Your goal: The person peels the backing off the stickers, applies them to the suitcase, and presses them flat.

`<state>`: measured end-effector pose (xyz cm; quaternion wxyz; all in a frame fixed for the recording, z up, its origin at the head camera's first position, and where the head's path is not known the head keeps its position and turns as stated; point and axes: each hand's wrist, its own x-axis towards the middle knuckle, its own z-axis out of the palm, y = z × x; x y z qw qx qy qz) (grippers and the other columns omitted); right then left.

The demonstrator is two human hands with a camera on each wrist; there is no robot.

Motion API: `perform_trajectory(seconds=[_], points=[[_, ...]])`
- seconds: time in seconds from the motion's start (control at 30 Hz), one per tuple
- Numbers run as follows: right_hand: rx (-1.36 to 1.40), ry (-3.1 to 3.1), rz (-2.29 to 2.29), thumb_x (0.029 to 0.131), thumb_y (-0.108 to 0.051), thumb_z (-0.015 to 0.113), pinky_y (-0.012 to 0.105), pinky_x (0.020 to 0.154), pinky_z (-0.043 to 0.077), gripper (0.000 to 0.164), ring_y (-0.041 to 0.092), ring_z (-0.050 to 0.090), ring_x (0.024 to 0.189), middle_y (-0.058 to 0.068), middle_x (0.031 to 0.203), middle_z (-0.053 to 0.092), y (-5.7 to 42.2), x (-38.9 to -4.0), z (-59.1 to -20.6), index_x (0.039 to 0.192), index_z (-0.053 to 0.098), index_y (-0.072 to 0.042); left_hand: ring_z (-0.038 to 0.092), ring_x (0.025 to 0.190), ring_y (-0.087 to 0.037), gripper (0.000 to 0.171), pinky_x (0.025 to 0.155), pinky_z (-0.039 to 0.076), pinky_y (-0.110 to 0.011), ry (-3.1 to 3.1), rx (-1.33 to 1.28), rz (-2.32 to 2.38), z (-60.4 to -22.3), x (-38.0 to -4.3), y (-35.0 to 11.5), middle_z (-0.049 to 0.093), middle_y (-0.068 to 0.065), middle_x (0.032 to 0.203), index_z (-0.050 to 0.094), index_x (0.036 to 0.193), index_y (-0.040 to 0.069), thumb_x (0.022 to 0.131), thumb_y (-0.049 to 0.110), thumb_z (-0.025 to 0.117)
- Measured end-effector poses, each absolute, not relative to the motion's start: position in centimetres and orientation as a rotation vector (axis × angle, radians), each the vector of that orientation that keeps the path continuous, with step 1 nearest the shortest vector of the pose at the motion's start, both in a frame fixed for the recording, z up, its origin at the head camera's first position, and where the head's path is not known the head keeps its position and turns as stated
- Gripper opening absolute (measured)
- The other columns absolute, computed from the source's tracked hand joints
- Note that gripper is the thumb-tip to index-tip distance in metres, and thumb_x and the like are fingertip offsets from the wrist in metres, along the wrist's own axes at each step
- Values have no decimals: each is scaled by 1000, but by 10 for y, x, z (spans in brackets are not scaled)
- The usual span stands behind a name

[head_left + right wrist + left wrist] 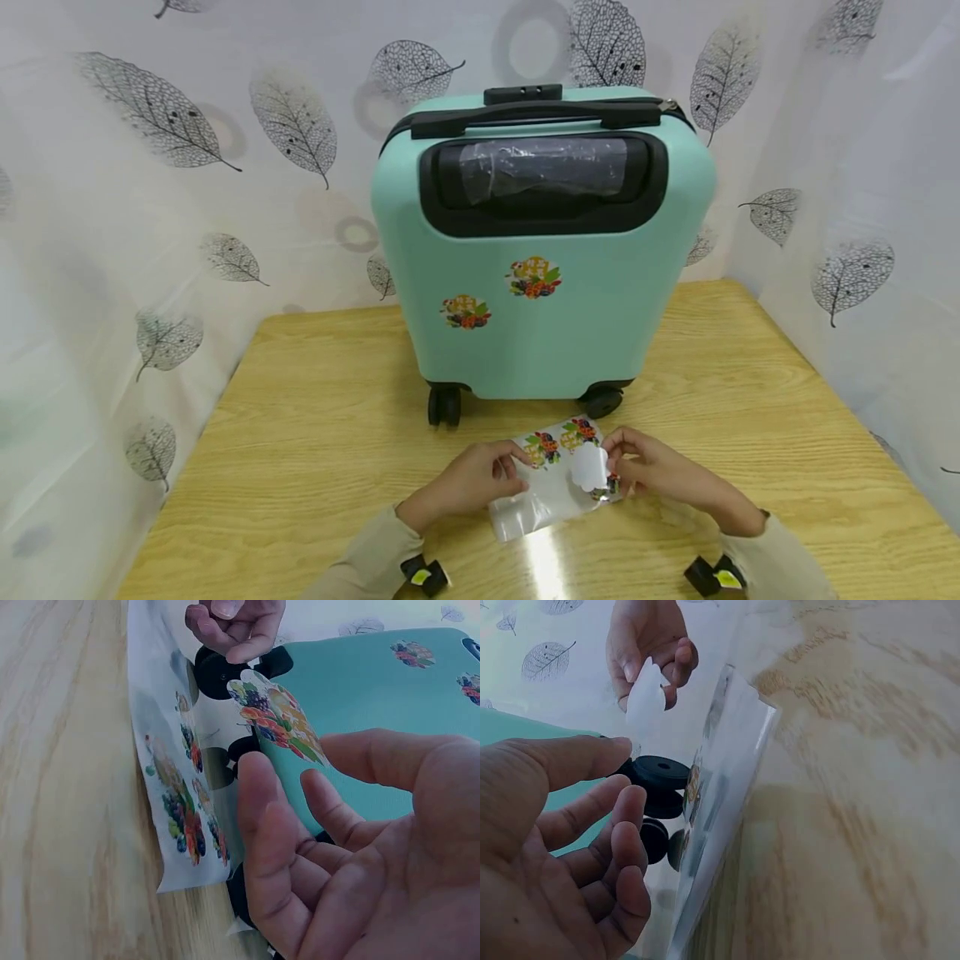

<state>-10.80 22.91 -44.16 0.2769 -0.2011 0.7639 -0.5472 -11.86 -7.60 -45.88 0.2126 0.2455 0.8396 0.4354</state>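
My right hand (660, 473) pinches a fruit sticker (274, 716) by its edge, between thumb and fingertip. Its white back (588, 467) faces up in the head view, while the printed fruit shows in the right wrist view. Below it on the table lies a glossy sticker sheet (534, 504) with several fruit stickers along its far part. Beside the sheet's left side, my left hand (474, 477) has loosely bent fingers with nothing between them; its fingertips overlap the sheet in the head view. A mint-green suitcase (570, 333) stands upright behind, bearing two fruit stickers, one upper (535, 277) and one lower left (466, 312).
The suitcase rests on black wheels (445, 406) close to the sheet's far edge. Its black carry handle (536, 115) runs across the top. Wood-grain table (300, 450) extends to both sides, and a leaf-patterned curtain (300, 242) hangs around the back and sides.
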Motion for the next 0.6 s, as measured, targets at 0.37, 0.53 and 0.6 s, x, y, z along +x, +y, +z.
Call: perform_trajectory(seconds=[0.37, 0.53, 0.6], points=[[-518, 2089, -1479, 102, -15, 46, 27, 55, 48, 33, 15, 60, 70, 15, 100, 53, 214, -112, -428, 124, 38, 10, 49, 66, -4, 26, 59, 42, -18, 2291, 679, 1345, -452, -119, -73, 61, 4, 82, 67, 110, 9, 89, 24, 70], [-525, 2090, -1528, 101, -12, 46, 26, 54, 45, 34, 11, 54, 66, 16, 100, 49, 205, -113, -424, 125, 35, 10, 50, 65, -4, 28, 57, 42, -19, 2307, 678, 1362, -447, -120, -67, 63, 4, 83, 66, 111, 10, 88, 25, 71], [-518, 2089, -1544, 101, -12, 46, 26, 54, 45, 35, 10, 53, 66, 17, 101, 48, 202, -113, -424, 125, 34, 10, 50, 65, -4, 27, 58, 42, -19, 2318, 696, 1371, -444, -121, -64, 64, 3, 83, 67, 110, 10, 87, 23, 73]])
